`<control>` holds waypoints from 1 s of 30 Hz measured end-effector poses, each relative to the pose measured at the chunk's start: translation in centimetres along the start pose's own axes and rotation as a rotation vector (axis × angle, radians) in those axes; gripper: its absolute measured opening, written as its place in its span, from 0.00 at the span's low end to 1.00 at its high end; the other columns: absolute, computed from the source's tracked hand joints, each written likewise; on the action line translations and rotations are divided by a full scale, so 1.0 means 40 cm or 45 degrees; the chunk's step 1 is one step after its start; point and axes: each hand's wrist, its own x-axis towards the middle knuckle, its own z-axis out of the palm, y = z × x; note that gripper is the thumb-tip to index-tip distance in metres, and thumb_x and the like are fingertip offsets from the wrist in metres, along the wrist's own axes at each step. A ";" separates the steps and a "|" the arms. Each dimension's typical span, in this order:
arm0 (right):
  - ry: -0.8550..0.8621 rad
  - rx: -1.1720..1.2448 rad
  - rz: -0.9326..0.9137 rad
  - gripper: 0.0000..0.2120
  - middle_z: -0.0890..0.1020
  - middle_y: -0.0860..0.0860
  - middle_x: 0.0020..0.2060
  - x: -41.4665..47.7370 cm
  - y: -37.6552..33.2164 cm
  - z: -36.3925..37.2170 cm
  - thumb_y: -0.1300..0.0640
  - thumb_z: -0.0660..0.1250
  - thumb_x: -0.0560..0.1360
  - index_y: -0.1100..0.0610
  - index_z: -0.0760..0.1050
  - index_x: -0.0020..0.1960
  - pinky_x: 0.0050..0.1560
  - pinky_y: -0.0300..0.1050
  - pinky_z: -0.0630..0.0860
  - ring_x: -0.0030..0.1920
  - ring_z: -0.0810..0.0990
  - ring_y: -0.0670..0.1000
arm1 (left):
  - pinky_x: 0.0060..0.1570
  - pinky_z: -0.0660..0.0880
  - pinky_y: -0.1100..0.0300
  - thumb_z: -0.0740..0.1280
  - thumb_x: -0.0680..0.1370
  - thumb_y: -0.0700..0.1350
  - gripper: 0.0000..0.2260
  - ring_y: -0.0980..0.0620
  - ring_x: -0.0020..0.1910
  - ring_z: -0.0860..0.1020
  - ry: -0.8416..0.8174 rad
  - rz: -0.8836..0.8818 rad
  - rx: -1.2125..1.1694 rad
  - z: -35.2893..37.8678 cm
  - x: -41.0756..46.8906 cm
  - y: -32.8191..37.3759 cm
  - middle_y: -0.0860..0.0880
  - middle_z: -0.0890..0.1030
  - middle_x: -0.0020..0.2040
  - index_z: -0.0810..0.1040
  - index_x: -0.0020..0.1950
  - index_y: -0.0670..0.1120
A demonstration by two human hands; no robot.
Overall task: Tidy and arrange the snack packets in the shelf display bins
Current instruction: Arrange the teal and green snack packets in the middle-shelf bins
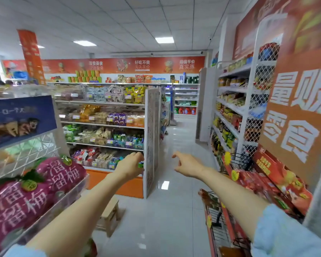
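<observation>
Snack packets [117, 117] are lying in the bins of the shelf [104, 125] ahead. Left grip [131, 166] is hovering curled at the bottom tier's right end, a green packet [140, 165] showing at its fingers; cannot tell if pinched. Right grip [188, 165] is hanging loosely spread over the floor [174, 210], holding nothing.

I see a glossy white tiled floor [174, 210], white shelving [150, 141], recessed ceiling lights [164, 40], an orange wall banner [122, 64], a wooden stool [109, 216]

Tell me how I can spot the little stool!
Find the tall snack shelf in the middle with the orange base. On the white floor in front of that base stands the stool. It is the only plain wooden thing, low and bare.
</observation>
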 end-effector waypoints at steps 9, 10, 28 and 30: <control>-0.081 0.062 -0.042 0.21 0.78 0.55 0.46 0.510 0.110 0.064 0.56 0.63 0.75 0.52 0.64 0.67 0.51 0.54 0.77 0.46 0.79 0.56 | 0.52 0.71 0.58 0.66 0.77 0.48 0.16 0.50 0.58 0.73 0.022 -0.055 -0.059 0.107 0.486 -0.142 0.48 0.74 0.61 0.71 0.63 0.45; -0.095 0.045 -0.062 0.21 0.78 0.55 0.46 0.576 0.125 0.072 0.56 0.63 0.76 0.52 0.64 0.68 0.51 0.53 0.77 0.46 0.78 0.55 | 0.51 0.71 0.58 0.66 0.77 0.47 0.15 0.49 0.57 0.73 0.023 -0.059 -0.067 0.124 0.539 -0.160 0.48 0.74 0.60 0.71 0.62 0.45; -0.345 -0.169 -0.458 0.21 0.77 0.53 0.52 1.702 0.166 0.274 0.53 0.61 0.78 0.53 0.61 0.70 0.38 0.45 0.70 0.47 0.76 0.54 | 0.50 0.72 0.60 0.66 0.77 0.46 0.13 0.49 0.54 0.75 -0.024 -0.360 0.020 0.277 1.373 -0.674 0.47 0.76 0.57 0.72 0.59 0.44; -0.350 -0.186 -0.465 0.22 0.77 0.53 0.52 1.783 0.153 0.306 0.53 0.61 0.78 0.53 0.61 0.71 0.42 0.46 0.73 0.48 0.77 0.55 | 0.51 0.73 0.59 0.66 0.77 0.46 0.13 0.50 0.54 0.75 -0.035 -0.339 0.032 0.298 1.447 -0.738 0.46 0.76 0.58 0.72 0.60 0.44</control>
